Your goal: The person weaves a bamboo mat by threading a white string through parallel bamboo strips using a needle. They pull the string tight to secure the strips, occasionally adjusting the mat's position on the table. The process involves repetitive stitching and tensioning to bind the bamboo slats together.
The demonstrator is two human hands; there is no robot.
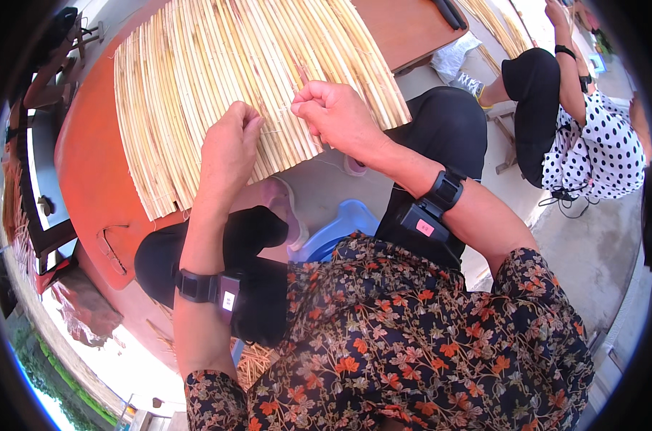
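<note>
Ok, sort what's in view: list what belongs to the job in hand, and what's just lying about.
Part of the job:
- pale stalk mat
- left hand and right hand, both over its near part
- reddish table under the mat

Apparently just lying about:
- eyeglasses on the table
- whitish plastic bag beyond it, right

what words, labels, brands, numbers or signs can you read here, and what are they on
Nothing can be read for certain.
Pink label on the black box at the right forearm: small marks, too small to read.
White label on the dark box at the left forearm: small marks, too small to read.
Mat: no writing that I can make out.
</note>
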